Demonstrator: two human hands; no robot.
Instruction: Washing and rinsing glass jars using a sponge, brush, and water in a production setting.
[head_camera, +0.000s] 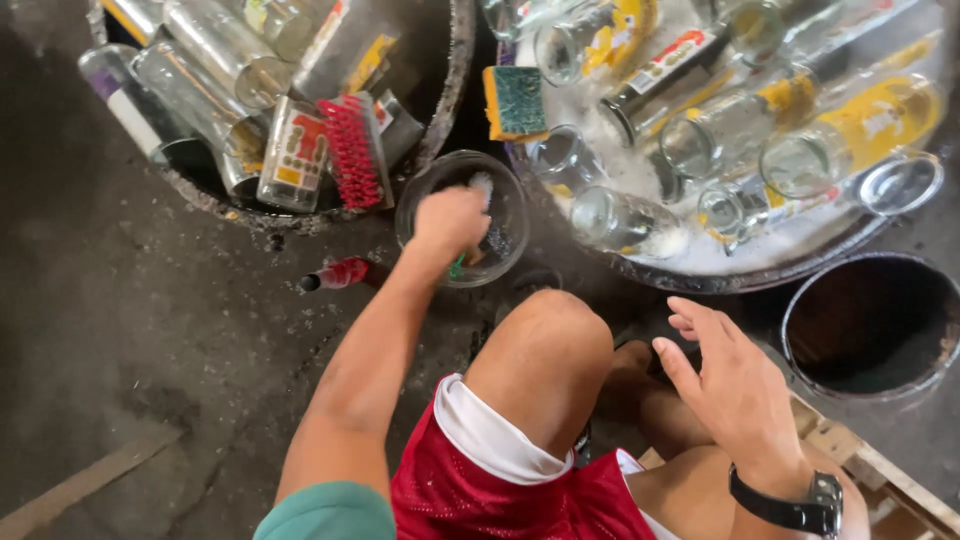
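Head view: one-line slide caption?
Left hand reaches into clear round glass bowl; right hand hovers open beside soapy round metal tray.

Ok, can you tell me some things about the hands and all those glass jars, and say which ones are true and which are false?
1. The left hand reaches into a small clear bowl. True.
2. The right hand holds a glass jar. False: it is open and holds nothing.
3. A red brush lies in the left tub among glass jars. True.
4. The yellow and green sponge lies on the floor. False: it rests at the edge of the foamy basin.
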